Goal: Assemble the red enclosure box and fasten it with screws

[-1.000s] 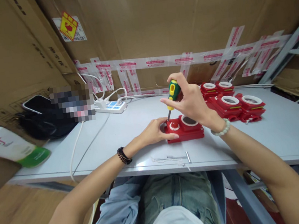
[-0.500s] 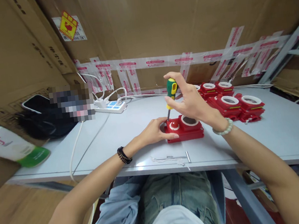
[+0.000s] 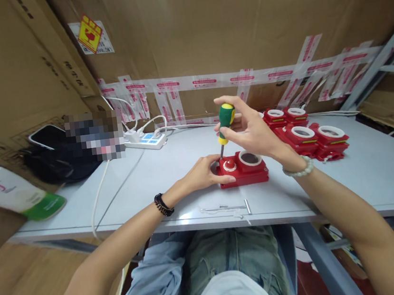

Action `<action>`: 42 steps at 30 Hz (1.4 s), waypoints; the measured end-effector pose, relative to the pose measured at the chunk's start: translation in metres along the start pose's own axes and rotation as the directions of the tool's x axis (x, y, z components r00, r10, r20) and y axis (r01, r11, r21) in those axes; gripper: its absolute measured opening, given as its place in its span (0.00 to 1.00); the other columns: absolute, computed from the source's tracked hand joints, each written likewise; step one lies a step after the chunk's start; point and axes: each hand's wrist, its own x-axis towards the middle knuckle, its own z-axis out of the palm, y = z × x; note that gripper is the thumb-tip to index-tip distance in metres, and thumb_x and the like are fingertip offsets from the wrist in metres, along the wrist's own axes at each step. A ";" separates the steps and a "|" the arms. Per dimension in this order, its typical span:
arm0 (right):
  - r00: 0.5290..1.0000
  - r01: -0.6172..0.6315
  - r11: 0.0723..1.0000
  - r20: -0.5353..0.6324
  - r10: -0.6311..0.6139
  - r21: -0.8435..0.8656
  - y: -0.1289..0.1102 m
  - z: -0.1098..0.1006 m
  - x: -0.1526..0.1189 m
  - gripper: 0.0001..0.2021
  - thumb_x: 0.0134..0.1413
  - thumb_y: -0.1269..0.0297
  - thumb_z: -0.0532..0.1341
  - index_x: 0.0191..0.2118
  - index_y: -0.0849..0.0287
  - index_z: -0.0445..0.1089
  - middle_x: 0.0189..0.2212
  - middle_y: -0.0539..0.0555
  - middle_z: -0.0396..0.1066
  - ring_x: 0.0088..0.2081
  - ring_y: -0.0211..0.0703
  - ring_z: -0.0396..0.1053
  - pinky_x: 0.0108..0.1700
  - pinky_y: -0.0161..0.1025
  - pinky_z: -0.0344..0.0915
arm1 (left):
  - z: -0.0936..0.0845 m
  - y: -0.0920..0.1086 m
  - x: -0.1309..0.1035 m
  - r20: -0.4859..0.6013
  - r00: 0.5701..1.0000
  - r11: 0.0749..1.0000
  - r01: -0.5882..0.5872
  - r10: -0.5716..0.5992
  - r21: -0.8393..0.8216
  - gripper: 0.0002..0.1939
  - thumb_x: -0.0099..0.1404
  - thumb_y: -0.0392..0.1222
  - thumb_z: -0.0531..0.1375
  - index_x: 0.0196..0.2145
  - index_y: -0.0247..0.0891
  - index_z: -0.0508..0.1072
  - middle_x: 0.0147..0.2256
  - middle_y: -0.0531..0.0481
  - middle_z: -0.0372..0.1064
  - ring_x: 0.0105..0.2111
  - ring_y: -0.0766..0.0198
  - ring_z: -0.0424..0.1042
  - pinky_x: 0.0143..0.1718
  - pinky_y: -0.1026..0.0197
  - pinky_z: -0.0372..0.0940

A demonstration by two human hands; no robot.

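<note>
On the table in front of me lies a red box-shaped housing (image 3: 245, 176) with a round window in a white ring and a small red knob. My left hand (image 3: 203, 172) grips its left end, thumb on the near side and fingers on the far side. A screwdriver (image 3: 226, 117) with a green and yellow handle stands nearly upright, its tip at the housing's far left corner. My right hand (image 3: 252, 128) holds the handle between thumb and fingers, the index finger over the top. The screw under the tip is too small to make out.
Several similar red housings (image 3: 299, 137) stand at the back right. A metal T-shaped rod (image 3: 247, 206) and small screws lie near the front edge. A white power strip (image 3: 148, 141), a phone (image 3: 48, 137) and a white-green tube (image 3: 16, 193) are at the left. Cardboard (image 3: 189, 28) walls the back.
My right hand has turned on the screwdriver handle and its wrist has shifted slightly right. The handle has rotated. My left hand and the housing stay put.
</note>
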 end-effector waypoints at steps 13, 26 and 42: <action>0.999 -0.047 0.999 -0.012 0.047 0.008 -0.002 -0.004 0.001 0.24 0.53 0.62 0.63 0.54 0.53 0.58 0.30 0.47 0.67 0.28 0.38 0.68 0.33 0.38 0.68 | 0.000 0.000 0.000 -0.002 1.000 1.000 -0.006 0.006 -0.003 0.25 0.52 0.59 0.67 0.37 0.35 0.73 0.30 0.50 0.71 0.27 0.65 0.65 0.30 0.62 0.59; 0.980 -0.047 0.992 0.199 0.024 0.116 -0.007 -0.016 0.001 0.25 0.57 0.65 0.59 0.59 0.49 0.54 0.39 0.51 0.70 0.40 0.42 0.72 0.41 0.42 0.72 | 0.000 0.000 0.001 0.009 1.000 1.000 0.001 0.000 -0.016 0.24 0.52 0.58 0.67 0.36 0.35 0.73 0.30 0.50 0.71 0.28 0.64 0.66 0.30 0.62 0.59; 0.974 -0.070 0.984 0.223 0.033 0.161 -0.008 -0.018 0.001 0.26 0.57 0.64 0.60 0.59 0.50 0.52 0.43 0.53 0.68 0.45 0.44 0.73 0.45 0.45 0.72 | 0.001 -0.002 0.001 0.010 1.000 1.000 -0.009 0.009 0.026 0.25 0.53 0.60 0.66 0.36 0.35 0.72 0.29 0.51 0.69 0.26 0.66 0.64 0.29 0.63 0.57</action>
